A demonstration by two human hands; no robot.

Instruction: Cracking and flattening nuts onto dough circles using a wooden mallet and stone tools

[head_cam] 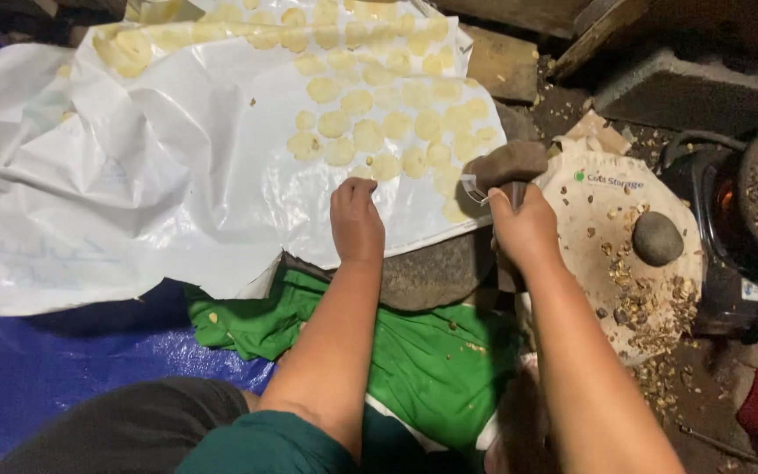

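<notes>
**Two hands at the edge of a sheet of flattened discs**

We look down on a white plastic sheet (177, 175) spread over a blue tarp (37, 369), with a green cloth (414, 351) at its near edge. Rows of pale yellow discs (370, 132) lie flat on the sheet, running away from us toward the top of the view.

The left hand (355, 219) rests knuckles-up on the sheet, fingers curled under; we cannot tell whether they pinch anything. The nearest discs lie just beyond its fingertips, so this hand is the closer of the two to the rows.

The right hand (526, 230) is clenched round a dark handle, and a brown block-like head (509, 162) shows above the fist, at the sheet's right edge; its long axis runs roughly left to right. We take it for a mallet, though its shape is partly hidden.

To the right, a round stone (657, 238) sits on a paper-covered board (607, 228) strewn with husks (651, 307); a dark stove (747, 228) stands beyond.
</notes>
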